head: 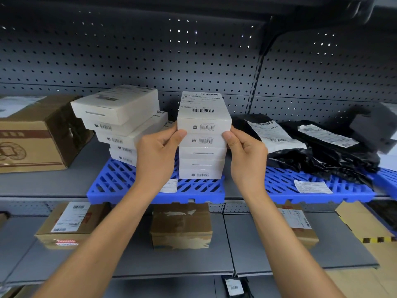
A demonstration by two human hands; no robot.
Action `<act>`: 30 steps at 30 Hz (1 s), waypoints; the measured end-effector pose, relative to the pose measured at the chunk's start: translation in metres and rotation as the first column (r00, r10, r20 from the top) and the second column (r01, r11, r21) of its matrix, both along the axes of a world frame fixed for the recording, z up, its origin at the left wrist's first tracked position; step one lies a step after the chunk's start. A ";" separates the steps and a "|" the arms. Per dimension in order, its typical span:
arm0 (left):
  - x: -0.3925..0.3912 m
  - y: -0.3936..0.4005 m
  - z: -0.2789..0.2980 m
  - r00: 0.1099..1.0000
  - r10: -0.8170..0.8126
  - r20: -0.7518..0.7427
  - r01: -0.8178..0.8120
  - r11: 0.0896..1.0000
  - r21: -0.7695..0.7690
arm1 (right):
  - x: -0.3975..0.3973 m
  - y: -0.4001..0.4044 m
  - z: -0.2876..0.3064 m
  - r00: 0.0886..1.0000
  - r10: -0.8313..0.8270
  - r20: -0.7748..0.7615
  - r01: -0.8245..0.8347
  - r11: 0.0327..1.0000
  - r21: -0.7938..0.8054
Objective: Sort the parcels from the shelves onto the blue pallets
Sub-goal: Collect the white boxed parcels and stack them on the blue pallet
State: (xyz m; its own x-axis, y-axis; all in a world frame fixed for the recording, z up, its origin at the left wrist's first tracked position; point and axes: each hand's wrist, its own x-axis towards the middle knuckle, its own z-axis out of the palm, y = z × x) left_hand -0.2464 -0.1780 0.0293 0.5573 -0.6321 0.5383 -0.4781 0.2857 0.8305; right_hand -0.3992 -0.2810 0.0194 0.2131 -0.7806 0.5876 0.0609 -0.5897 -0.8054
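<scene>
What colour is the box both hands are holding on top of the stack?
White, with black barcode labels; the head view shows it.

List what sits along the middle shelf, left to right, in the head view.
Brown cardboard box → leaning stack of white boxes → straight stack of white boxes, its top box gripped by both hands → black plastic mailer bags → dark grey box.

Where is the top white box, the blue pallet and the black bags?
top white box (204,120): head view, front face.
blue pallet (120,179): head view, bare grid left of the stack.
black bags (322,155): head view, crinkled plastic.
</scene>
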 end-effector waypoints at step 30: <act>0.000 0.002 -0.014 0.993 -0.077 0.094 0.064 0.989 0.135 | 0.000 0.009 -0.025 0.998 0.065 0.014 -0.066 0.992 0.107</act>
State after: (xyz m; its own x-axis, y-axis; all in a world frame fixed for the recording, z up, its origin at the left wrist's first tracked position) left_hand -0.2467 -0.1761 0.0154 0.4574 -0.7368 0.4978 -0.5419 0.2129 0.8130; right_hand -0.3987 -0.2719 -0.0054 0.2598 -0.8237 0.5040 0.1056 -0.4945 -0.8627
